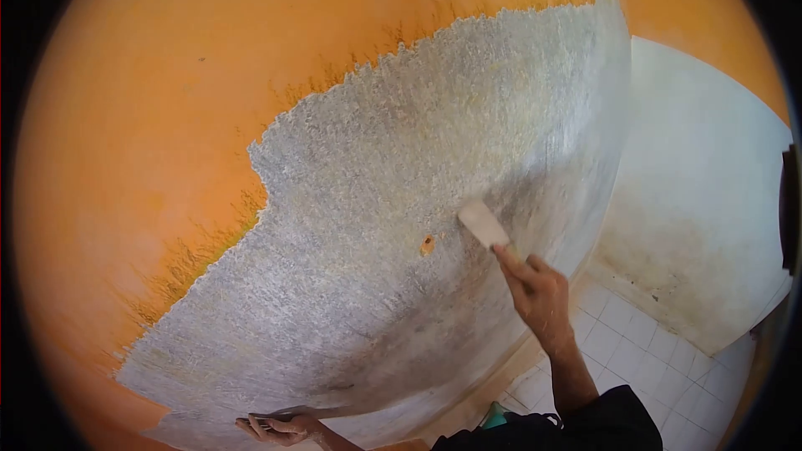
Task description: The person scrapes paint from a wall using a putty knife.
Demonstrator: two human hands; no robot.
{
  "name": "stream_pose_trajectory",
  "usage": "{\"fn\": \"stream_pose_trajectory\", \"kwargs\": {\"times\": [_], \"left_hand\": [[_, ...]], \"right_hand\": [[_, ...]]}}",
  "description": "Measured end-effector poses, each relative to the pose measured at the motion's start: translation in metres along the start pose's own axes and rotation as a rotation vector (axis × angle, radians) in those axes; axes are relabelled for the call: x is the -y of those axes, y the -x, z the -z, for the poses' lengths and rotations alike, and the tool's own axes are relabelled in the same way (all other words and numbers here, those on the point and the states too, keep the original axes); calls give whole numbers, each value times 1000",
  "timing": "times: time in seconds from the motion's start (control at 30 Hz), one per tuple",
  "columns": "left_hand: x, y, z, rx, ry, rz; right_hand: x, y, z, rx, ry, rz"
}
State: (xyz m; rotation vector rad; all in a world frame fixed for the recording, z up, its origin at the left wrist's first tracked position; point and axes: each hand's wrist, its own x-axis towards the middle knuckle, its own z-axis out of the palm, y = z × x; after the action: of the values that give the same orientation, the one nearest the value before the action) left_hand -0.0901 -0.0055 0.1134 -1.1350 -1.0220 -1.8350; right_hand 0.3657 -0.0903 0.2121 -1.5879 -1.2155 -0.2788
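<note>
My right hand (pixel 541 291) grips a pale, flat, broad-ended scraper (pixel 483 224), its wide end against the grey-white coated part of the wall (pixel 376 175). The fingers wrap round the narrow end of the tool. Down at the bottom edge, my left hand (pixel 280 429) is curled palm up under a thin dark flat item (pixel 288 412), seen nearly edge-on and hard to identify. A small orange-brown spot (pixel 428 245) shows on the coated wall, left of the scraper.
Orange paint (pixel 150 150) surrounds the ragged upper edge of the grey-white area. A pale side wall (pixel 702 167) with stains near its foot stands at right. White floor tiles (pixel 635 355) lie below it. A green object (pixel 494 416) is partly visible near my dark clothing.
</note>
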Motion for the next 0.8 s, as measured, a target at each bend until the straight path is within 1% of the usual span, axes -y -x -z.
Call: {"fn": "stream_pose_trajectory", "kwargs": {"times": [0.1, 0.2, 0.3, 0.4, 0.5, 0.53, 0.67, 0.7, 0.8], "left_hand": [[-3, 3, 0, -19, -15, 43], [2, 3, 1, -16, -1, 24], [0, 2, 1, -9, -22, 4], [-3, 3, -2, -30, 69, 47], [-13, -4, 0, -5, -47, 8], [-12, -4, 0, -15, -16, 22], [-6, 5, -5, -62, 61, 67], [-5, 4, -4, -65, 67, 63], [-8, 0, 2, -10, -29, 35]], "right_hand": [[7, 17, -13, 43, -63, -85], [25, -12, 7, 12, -9, 70], [33, -6, 4, 24, 28, 106], [42, 5, -11, 17, -25, 40], [60, -16, -3, -20, -52, 80], [65, -21, -2, -34, -55, 102], [55, 22, -26, 10, -101, 52], [63, 16, -21, -20, -117, 57], [81, -17, -3, -11, -72, 65]]}}
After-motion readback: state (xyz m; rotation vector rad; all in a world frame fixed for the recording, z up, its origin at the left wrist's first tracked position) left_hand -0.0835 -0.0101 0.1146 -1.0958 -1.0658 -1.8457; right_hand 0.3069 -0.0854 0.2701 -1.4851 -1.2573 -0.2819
